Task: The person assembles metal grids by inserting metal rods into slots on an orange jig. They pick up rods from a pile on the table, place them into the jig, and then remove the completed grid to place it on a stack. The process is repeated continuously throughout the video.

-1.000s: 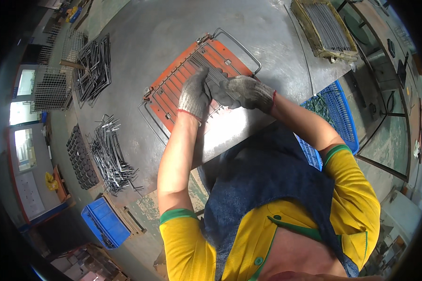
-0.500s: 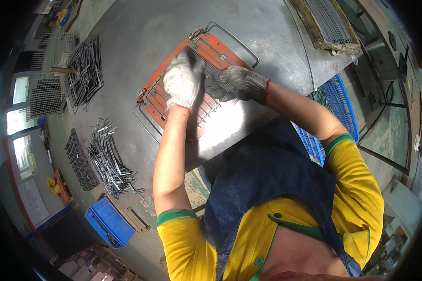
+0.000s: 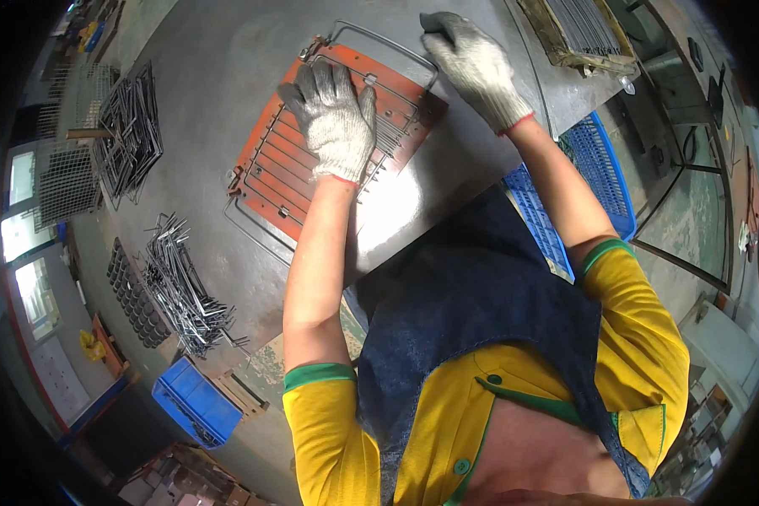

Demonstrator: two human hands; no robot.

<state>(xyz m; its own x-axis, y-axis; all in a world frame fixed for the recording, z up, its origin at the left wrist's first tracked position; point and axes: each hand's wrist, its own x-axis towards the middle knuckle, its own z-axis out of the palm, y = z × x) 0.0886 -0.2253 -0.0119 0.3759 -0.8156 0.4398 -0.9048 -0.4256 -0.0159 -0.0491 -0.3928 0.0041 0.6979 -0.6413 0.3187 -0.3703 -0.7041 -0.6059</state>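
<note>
My left hand (image 3: 336,122), in a white glove with grey fingertips, lies with spread fingers on an orange jig plate (image 3: 266,164). Thin metal rods run side by side across the plate within a wire frame, and the glove hides some of them. Bent wire handles (image 3: 384,40) stick out at the plate's far and near-left ends. Beyond the plate's right corner, my right hand (image 3: 474,72) is raised over the table in a matching glove. Its fingers point left with the thumb a little apart, and nothing shows in them.
A tray of straight metal rods (image 3: 578,34) sits at the far right of the metal table (image 3: 202,93). Wire frames (image 3: 129,139) are piled at the left, with bent wire pieces (image 3: 181,287) nearer me. Blue baskets (image 3: 599,169) stand below the right edge; a blue crate (image 3: 196,401) is lower left.
My right hand has left the rods on the plate and moved up and right. The left hand now lies flatter, with fingers spread. The whole scene has shifted slightly left and up in view.
</note>
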